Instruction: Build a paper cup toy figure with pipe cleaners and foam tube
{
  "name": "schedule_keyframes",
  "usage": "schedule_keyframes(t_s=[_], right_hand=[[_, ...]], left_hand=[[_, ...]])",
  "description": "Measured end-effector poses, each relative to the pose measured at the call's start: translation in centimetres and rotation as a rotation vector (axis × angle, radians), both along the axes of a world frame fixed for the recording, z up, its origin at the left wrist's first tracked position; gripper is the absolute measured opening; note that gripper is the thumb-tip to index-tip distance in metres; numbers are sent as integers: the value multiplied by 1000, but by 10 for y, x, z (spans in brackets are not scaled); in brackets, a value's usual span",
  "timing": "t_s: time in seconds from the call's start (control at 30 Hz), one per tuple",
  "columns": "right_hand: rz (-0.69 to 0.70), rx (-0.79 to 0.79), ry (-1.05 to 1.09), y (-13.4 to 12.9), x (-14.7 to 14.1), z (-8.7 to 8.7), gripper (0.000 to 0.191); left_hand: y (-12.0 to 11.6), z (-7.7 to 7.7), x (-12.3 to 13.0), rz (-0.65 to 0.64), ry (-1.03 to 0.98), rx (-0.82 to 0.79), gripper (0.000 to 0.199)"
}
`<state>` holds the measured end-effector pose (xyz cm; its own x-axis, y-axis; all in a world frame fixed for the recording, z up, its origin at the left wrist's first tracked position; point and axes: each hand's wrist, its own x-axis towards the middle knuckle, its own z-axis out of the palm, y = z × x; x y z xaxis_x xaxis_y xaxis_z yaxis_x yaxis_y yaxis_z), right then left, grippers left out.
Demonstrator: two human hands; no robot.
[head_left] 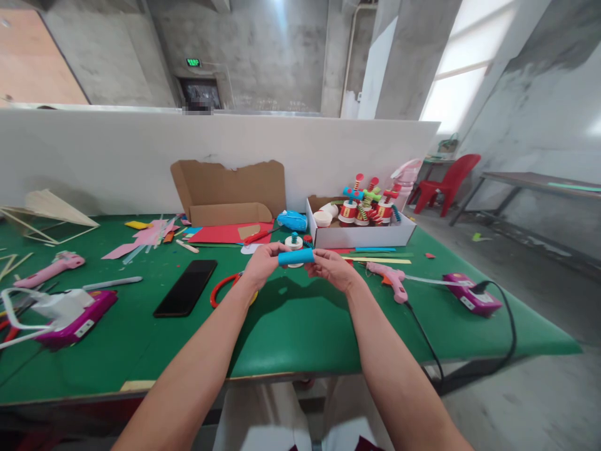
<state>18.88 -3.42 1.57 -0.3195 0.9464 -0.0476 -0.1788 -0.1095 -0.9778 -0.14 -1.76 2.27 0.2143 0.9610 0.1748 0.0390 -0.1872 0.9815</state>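
A small blue paper tube [295, 257] is held level above the green table [300, 338]. My left hand [263, 265] pinches its left end, and my right hand [331, 268] has its fingers closed on the right end. Just behind the tube stands a white paper cup [293, 242] with a blue coiled strip on top, partly hidden by the tube. Red-handled scissors [220, 291] lie beside my left wrist, partly covered by it.
A white box [361, 237] with decorated cups stands at the back right. Glue guns [393, 280] and power strips [474, 295] with cables lie at both sides. A black phone [186, 288] is left of my arm; paper scraps [153, 237] and cardboard [235, 188] lie behind.
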Motion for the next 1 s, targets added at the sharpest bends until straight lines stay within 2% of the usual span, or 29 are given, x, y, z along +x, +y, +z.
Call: schedule_keyframes(t_s=[0.2,0.3,0.47,0.7,0.8,1.0], right_hand=[[-244,117,-91,5,-12,-2,22],[-302,121,-67,7,-11,-1,23],[-264,133,-102,7,-8,-3,22],[-175,25,-20,6,-6,-7,21],[-209,-16,17,8,-6,-8,21],[-272,-112,54,11,-5,-9,22]], left_hand=[[2,-3,0,2,-22,-23,18],[3,-4,0,25,-34,-22,17],[2,-3,1,11,-17,-54,18],[1,-6,-1,-61,-46,-113,15],[1,-5,-4,-92,-67,-135,22],[2,1,-8,-22,-160,-162,38]])
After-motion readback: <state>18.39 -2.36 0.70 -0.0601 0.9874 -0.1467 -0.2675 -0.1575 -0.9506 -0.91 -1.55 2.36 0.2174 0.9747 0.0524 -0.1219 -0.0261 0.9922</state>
